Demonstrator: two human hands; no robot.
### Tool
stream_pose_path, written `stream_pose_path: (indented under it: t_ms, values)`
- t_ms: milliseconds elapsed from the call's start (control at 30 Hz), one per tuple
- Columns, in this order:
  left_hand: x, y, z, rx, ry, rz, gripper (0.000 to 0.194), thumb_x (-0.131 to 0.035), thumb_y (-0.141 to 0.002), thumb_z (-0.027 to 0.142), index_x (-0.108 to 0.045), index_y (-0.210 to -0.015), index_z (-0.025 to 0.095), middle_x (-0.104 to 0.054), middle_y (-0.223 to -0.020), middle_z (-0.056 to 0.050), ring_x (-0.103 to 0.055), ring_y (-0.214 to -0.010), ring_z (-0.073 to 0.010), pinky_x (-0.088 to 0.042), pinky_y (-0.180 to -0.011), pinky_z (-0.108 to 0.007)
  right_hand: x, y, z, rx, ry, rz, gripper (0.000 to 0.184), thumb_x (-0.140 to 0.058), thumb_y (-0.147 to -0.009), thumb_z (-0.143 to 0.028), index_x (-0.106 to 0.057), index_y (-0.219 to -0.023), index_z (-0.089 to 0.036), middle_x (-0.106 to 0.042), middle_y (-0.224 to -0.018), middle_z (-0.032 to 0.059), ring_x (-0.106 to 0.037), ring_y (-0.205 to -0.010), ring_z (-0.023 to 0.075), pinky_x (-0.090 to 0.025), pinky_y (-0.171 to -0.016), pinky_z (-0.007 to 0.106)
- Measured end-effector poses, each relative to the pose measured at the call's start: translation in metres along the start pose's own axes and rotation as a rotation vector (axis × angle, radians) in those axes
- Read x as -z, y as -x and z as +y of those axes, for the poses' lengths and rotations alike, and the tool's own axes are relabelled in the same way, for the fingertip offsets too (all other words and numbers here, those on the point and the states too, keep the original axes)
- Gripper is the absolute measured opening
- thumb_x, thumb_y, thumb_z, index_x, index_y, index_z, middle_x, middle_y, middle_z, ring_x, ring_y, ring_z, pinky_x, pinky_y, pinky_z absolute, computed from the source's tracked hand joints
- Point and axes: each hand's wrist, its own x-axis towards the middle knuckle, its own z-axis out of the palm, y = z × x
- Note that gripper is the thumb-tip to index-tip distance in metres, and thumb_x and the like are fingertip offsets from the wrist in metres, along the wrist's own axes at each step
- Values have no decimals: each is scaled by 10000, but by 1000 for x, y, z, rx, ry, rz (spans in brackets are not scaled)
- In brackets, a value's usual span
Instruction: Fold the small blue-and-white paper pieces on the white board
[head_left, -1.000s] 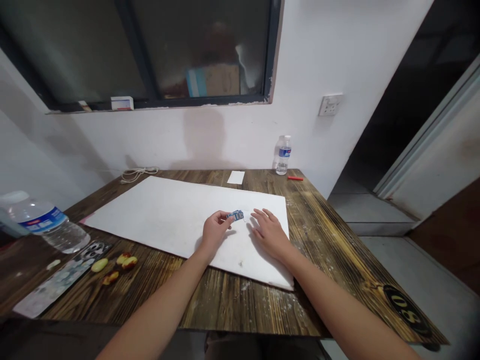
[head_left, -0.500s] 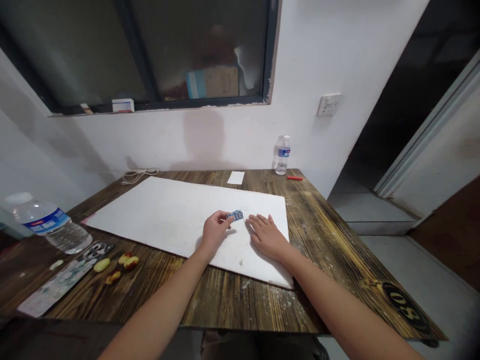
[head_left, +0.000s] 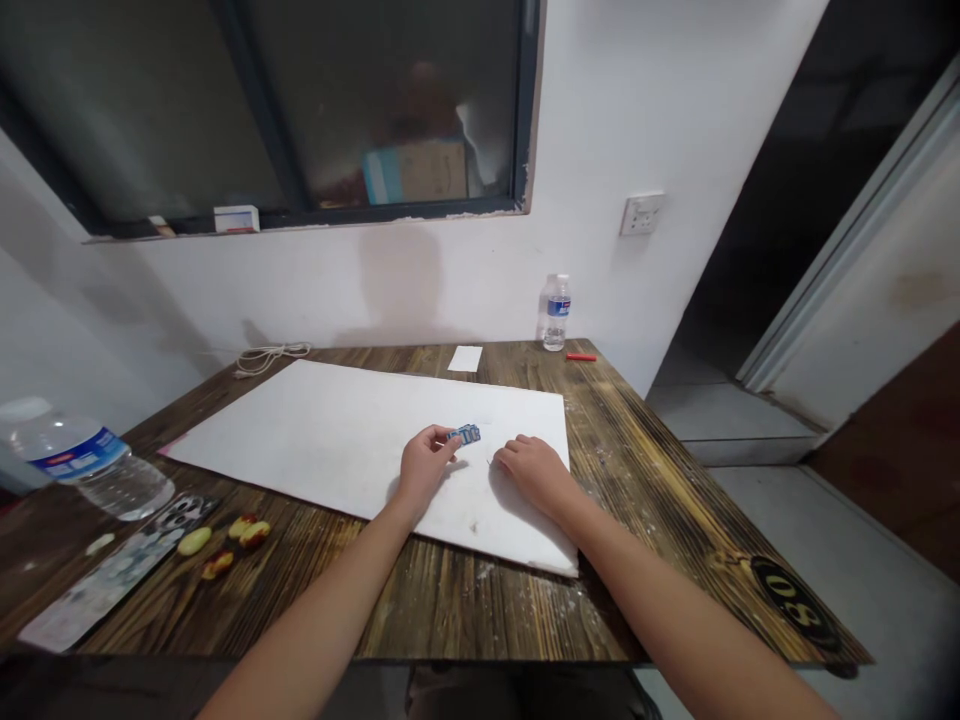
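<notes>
My left hand [head_left: 425,468] rests on a large white foam board [head_left: 300,440], its fingertips pinching a small blue-and-white piece [head_left: 466,435]. To the right, my right hand [head_left: 534,474] lies on the board with its fingers curled and nothing visible in them. A thin dark mark or thread [head_left: 489,462] shows just beyond those fingertips, too small to identify. The hands stand a little apart, and the board lies on a dark wooden table [head_left: 450,610].
Left of the board lie a large water bottle [head_left: 86,465], a printed strip [head_left: 112,575] and several reddish-yellow fruit pieces [head_left: 244,532]. At the back are a small water bottle [head_left: 556,313], a red stick [head_left: 581,357], a white paper slip [head_left: 464,359] and a white cord [head_left: 270,360].
My right hand has drawn back toward me and its spread fingers have curled. The left hand and blue piece have barely moved. The whole view has shifted slightly.
</notes>
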Motion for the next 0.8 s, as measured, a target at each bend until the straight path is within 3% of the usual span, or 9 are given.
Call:
stream_pose_path:
  t_ms: [267,467,800]
  values:
    - [-1,3,6,34,45,-3,308,-714,-661,410,-654,-821,153,-600,-573,2,-533,-500,-109,-431,-430,-209,-1,-1,-1,24,33,-9,184,-510,-881,-106,-682,-936,-139,-674,-844,102,-571,-835,213,-384,-723,308]
    - [-1,1,2,7,22,-8,304,-711,-668,415,-666,-826,158,-613,-591,-1,-541,-513,-112,-438,-443,-213,4,0,0,-2,-24,2,181,-523,-905,-197,-699,-941,-170,-672,-869,88,-563,-867,209,-379,-740,303]
    - [-1,3,4,-8,-13,-17,271,-695,-701,395,-667,-841,164,-626,-610,-4,-574,-571,-130,-437,-480,-221,16,1,-5,106,105,-118,162,-535,-851,-92,-689,-872,-134,-654,-884,128,-572,-846,228,-344,-730,333]
